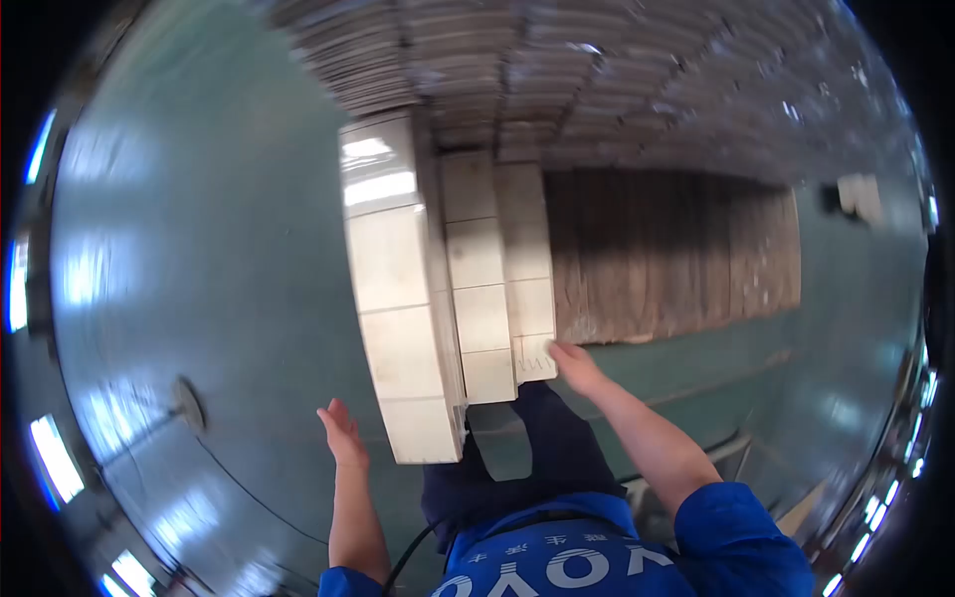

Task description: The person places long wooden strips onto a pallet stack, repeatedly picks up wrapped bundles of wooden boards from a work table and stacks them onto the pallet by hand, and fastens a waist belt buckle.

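Cream-coloured boxes or blocks stand in rows in front of me, the left row (pixel 403 338) tallest and reaching nearest to me. The middle row (pixel 482 298) and the right row (pixel 527 259) are lower. My right hand (pixel 579 368) is at the near right corner of the right row, its fingertips at the end block, which bears dark marks; whether it grips the block cannot be seen. To the left of the tall row, my left hand (pixel 343 434) is raised with its fingers apart, touching nothing.
Large stacks of wrapped, layered material (pixel 637 90) rise behind the rows. A brown wooden board (pixel 676 259) lies to the right on the green floor (pixel 229 279). At the left are a round stand base (pixel 187 404) and a cable; a pale object (pixel 859 198) sits far right.
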A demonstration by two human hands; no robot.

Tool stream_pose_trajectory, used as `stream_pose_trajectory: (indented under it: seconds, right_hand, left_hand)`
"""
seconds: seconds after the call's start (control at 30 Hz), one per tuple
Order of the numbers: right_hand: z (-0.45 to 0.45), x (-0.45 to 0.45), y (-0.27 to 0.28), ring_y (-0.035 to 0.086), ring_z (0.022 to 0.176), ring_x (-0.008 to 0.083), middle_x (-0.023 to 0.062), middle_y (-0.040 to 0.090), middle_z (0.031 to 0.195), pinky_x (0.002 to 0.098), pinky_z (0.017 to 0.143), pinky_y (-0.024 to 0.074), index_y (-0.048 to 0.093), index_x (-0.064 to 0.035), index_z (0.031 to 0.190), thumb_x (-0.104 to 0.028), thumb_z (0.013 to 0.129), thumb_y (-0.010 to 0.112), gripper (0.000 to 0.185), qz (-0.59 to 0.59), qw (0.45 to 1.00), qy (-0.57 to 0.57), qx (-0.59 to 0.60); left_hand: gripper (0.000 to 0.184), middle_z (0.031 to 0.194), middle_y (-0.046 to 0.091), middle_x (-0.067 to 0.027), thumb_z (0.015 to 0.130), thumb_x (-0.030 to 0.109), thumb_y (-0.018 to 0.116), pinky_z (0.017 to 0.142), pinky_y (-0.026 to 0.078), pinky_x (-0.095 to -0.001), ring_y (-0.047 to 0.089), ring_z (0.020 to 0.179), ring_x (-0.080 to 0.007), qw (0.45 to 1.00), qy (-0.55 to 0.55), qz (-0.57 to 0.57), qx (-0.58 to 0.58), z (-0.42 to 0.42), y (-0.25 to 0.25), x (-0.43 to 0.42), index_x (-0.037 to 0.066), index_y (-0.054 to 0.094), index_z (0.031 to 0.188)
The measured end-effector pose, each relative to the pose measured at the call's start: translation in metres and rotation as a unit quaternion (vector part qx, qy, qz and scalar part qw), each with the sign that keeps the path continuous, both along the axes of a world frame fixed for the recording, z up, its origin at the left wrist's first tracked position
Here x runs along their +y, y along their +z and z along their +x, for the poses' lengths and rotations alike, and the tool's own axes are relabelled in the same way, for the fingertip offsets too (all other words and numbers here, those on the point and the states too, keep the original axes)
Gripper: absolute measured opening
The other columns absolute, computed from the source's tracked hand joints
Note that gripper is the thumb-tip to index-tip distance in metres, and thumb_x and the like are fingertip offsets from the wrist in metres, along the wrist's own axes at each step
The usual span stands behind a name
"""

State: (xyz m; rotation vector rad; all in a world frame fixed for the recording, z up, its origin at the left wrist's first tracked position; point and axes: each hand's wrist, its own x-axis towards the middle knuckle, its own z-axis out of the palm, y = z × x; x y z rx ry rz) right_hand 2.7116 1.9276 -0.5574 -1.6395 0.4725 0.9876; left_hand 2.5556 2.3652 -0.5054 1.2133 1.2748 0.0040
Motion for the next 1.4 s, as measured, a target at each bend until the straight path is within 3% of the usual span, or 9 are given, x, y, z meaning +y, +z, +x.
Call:
stream_pose_trajectory:
  seconds: [0.13,0.17,0.23,0.37,0.67,1.0,1.27,1.3,1.4]
  right_hand:
    - [-0.024,-0.139,0.016,0.063,0.102,0.0266,0.0187,0.068,0.111,0.0374,0.088,0.0478,0.062,0.0058,0.119,-0.037,0.091,0.059,0.051,-0.158,0.961,0.215,-0.073]
    - [-0.037,-0.17,0.003,0.053,0.065,0.014,0.0049,0.057,0.074,0.0298,0.056,0.0411,0.061,-0.0034,0.089,-0.024,0.093,0.056,0.021,-0.161,0.97,0.182,-0.023]
    - [-0.041,-0.208,0.015,0.049,0.051,0.0155,0.0032,0.051,0.059,0.0319,0.045,0.0379,0.056,-0.0092,0.073,-0.023,0.092,0.057,0.024,-0.149,0.952,0.268,-0.006]
    - [-0.041,-0.195,0.05,0.06,0.063,0.0193,0.0076,0.06,0.079,0.0329,0.052,0.0493,0.058,-0.0051,0.093,-0.029,0.092,0.06,0.024,-0.147,0.955,0.234,0.108]
    - [-0.022,-0.053,0.112,0.063,0.073,0.0191,0.0117,0.062,0.096,0.0308,0.057,0.0506,0.055,-0.0061,0.105,-0.034,0.095,0.055,0.03,-0.056,0.863,0.502,-0.007]
    - [-0.127,0.062,0.155,0.063,0.088,0.0226,0.0139,0.065,0.106,0.0375,0.073,0.0516,0.056,-0.0008,0.116,-0.034,0.091,0.058,0.042,0.012,0.66,0.75,-0.043]
    - [-0.158,-0.008,0.145,0.066,0.086,0.024,0.013,0.067,0.096,0.0373,0.074,0.0522,0.061,0.0003,0.112,-0.039,0.092,0.058,0.045,-0.017,0.547,0.835,-0.062]
    - [-0.158,-0.022,0.162,0.066,0.082,0.0219,0.012,0.068,0.087,0.0361,0.075,0.0518,0.069,-0.0022,0.102,-0.047,0.09,0.058,0.048,0.081,0.41,0.898,-0.136]
    - [-0.194,-0.057,0.221,0.058,0.068,0.0162,0.0083,0.06,0.072,0.034,0.062,0.048,0.063,0.0002,0.085,-0.038,0.086,0.062,0.038,0.032,0.431,0.893,-0.127]
  left_hand:
    - [0.082,0.156,0.031,-0.0115,0.097,0.065,0.035,0.117,0.016,-0.0485,0.023,0.146,-0.0244,0.983,0.18,0.029,0.028,-0.131,0.029,-0.04,0.002,0.03,0.149]
    - [0.078,0.155,0.033,-0.0115,0.098,0.062,0.037,0.116,0.019,-0.0491,0.026,0.145,-0.0237,0.978,0.206,0.026,0.037,-0.164,0.03,-0.057,0.003,0.033,0.148]
    - [0.065,0.144,0.048,-0.0115,0.099,0.055,0.042,0.11,0.03,-0.0454,0.042,0.133,-0.0239,0.955,0.283,0.042,0.075,-0.21,0.035,-0.105,0.005,0.047,0.14]
    - [0.044,0.109,0.068,-0.0101,0.091,0.038,0.064,0.091,0.047,-0.0325,0.061,0.103,-0.0195,0.967,0.217,0.069,0.113,-0.273,0.041,-0.197,0.002,0.065,0.116]
    - [0.039,0.103,0.068,-0.0077,0.092,0.033,0.062,0.086,0.049,-0.0313,0.061,0.096,-0.0162,0.941,0.334,0.054,0.031,-0.383,0.087,-0.42,0.002,0.064,0.117]
    - [0.028,0.091,0.065,-0.0024,0.092,0.028,0.063,0.075,0.05,-0.0284,0.06,0.082,-0.0118,0.723,0.688,0.063,0.019,-0.397,0.086,-0.687,0.004,0.066,0.105]
    - [0.028,0.088,0.067,-0.004,0.091,0.025,0.064,0.07,0.051,-0.027,0.062,0.078,-0.0129,0.606,0.789,0.104,0.004,-0.35,0.129,-0.813,0.002,0.066,0.105]
    - [0.028,0.088,0.066,-0.0044,0.091,0.024,0.064,0.07,0.051,-0.0266,0.062,0.078,-0.0126,0.601,0.793,0.095,-0.014,-0.348,0.131,-0.822,0.002,0.065,0.108]
    - [0.02,0.084,0.064,-0.0066,0.095,0.017,0.058,0.064,0.052,-0.0246,0.062,0.073,-0.0119,0.623,0.768,0.092,-0.116,-0.371,0.076,-0.875,0.002,0.059,0.108]
